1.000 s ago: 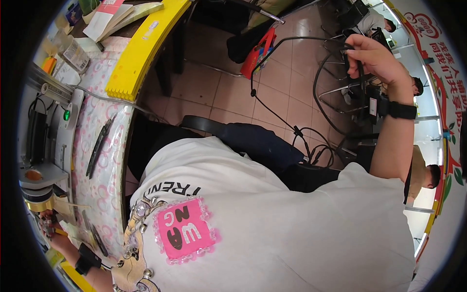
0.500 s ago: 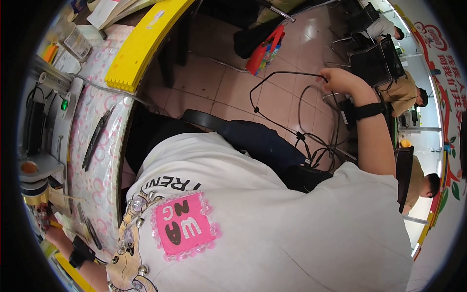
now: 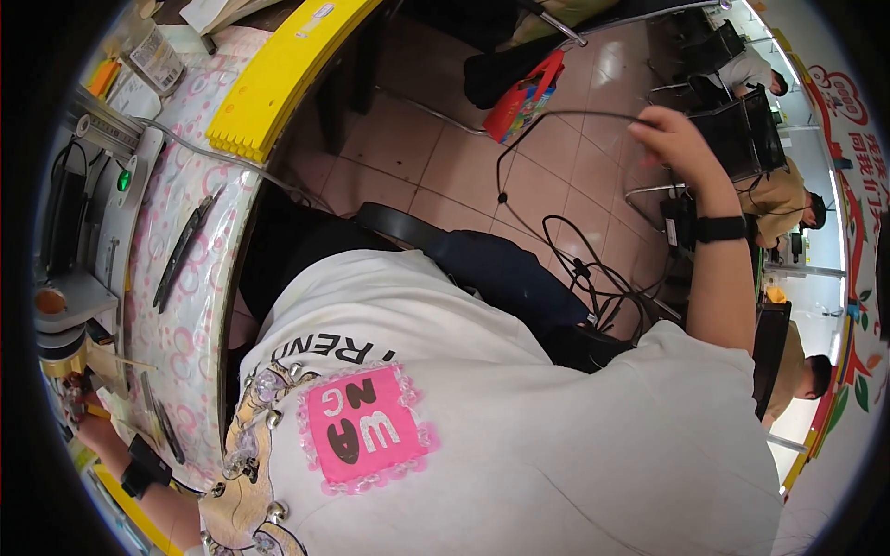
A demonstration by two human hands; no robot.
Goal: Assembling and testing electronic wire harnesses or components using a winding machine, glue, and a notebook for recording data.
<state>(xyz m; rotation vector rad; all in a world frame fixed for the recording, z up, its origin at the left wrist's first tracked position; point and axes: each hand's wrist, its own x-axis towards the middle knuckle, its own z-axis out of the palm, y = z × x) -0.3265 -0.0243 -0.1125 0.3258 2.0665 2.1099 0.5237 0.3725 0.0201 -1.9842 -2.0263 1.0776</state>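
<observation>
At the right, my raised right hand (image 3: 675, 141) is closed, with its fingers pinched on a thin black cable (image 3: 556, 115). From the fingers the cable arcs left and runs down to a loose tangle beside my lap. Near the picture's left rim, my left hand (image 3: 93, 428) is at the base of a grey bench device (image 3: 79, 301) with a brass-coloured collar (image 3: 65, 360). Its fingers look curled, but what they hold is too small and dark to make out. Tweezers (image 3: 185, 250) lie on the pink-patterned table cover (image 3: 199, 296) beside the device.
A second dark slim tool (image 3: 165, 422) lies near my left forearm. A clear bottle (image 3: 156, 67) stands at the table's far end, by a yellow edge strip (image 3: 278, 79). A red bag (image 3: 519, 102) is near the tiled floor. Black chairs (image 3: 742, 134) and seated people are at the right.
My right hand has moved slightly right and up with the cable, whose loops have shifted. The whole view has shifted a little. My left hand remains at the device.
</observation>
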